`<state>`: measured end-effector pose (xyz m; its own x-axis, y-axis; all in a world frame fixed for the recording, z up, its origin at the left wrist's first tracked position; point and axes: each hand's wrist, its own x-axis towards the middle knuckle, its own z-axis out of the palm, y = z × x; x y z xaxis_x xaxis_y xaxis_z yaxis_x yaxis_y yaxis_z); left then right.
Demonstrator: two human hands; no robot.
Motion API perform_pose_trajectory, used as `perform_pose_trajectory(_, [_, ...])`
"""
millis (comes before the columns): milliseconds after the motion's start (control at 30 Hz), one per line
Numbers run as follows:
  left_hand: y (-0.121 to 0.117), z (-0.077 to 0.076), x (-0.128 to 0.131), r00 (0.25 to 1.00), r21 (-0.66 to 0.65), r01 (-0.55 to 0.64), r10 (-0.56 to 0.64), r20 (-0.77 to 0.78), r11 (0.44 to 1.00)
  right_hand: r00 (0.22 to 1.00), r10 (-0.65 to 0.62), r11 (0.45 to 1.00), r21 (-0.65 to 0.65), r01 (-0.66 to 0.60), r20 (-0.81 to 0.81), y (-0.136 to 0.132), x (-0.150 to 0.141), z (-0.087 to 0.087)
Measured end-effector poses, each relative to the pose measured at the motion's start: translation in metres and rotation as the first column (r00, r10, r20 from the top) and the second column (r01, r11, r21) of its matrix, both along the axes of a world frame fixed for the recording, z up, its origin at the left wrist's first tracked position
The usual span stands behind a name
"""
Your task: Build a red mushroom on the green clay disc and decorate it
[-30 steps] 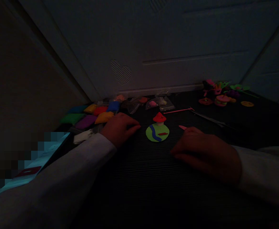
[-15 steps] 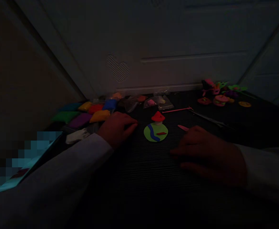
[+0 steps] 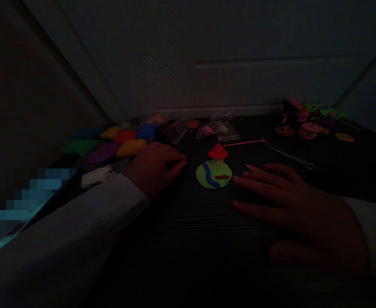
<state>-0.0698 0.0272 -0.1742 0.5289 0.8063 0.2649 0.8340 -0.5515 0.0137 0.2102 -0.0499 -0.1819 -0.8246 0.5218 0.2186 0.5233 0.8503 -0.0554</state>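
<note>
In the dim head view, a flat green clay disc (image 3: 201, 177) lies on the dark table, carrying a wavy blue strip (image 3: 209, 174) and a short dark-red strip (image 3: 222, 176). A red-capped mushroom (image 3: 218, 152) with a pale stem stands at its far edge. To the left of the disc, my left hand (image 3: 154, 169) rests on the table, thumb and fingers slightly apart, holding nothing. My right hand (image 3: 281, 201) is spread, its fingertips close to the disc's right side. Just beyond those fingers, the tip of a pink tool (image 3: 252, 167) shows; the rest is hidden.
Several coloured clay packets (image 3: 132, 148) and a white lump (image 3: 98, 175) lie at left. Small clear bags (image 3: 228, 130) line the back. A thin pink stick (image 3: 244, 143) and a silver tool (image 3: 290, 156) lie behind my right hand. Clay figures (image 3: 310, 130) sit back right.
My right hand has gone from loosely curled to spread, and sits further right and nearer in view. The left hand has barely moved. The view has shifted slightly.
</note>
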Motion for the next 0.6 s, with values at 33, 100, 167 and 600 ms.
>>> perform_pose_trajectory(33, [-0.0002, 0.0002, 0.0002, 1.0, 0.002, 0.002, -0.002, 0.003, 1.0, 1.0, -0.02, 1.0, 0.0, 0.02, 0.006, 0.0002, 0.0003, -0.0001])
perform_pose_trajectory(100, [-0.0005, 0.0008, 0.0005, 1.0, 0.001, 0.004, -0.004, 0.002, 1.0, 1.0, -0.019, 1.0, -0.019, 0.019, 0.015, 0.0001, 0.0008, -0.0003])
perform_pose_trajectory(167, [-0.0008, 0.0014, 0.001, 1.0, -0.008, -0.005, 0.005, -0.001, 1.0, 1.0, 0.016, 0.999, -0.03, -0.016, 0.011, -0.0001, 0.0016, -0.0006])
perform_pose_trajectory(600, [-0.0051, 0.004, 0.0035, 0.993, -0.021, -0.112, 0.113, 0.041, 0.993, 1.0, 0.027, 1.0, 0.016, -0.027, 0.011, 0.004, 0.004, -0.0008])
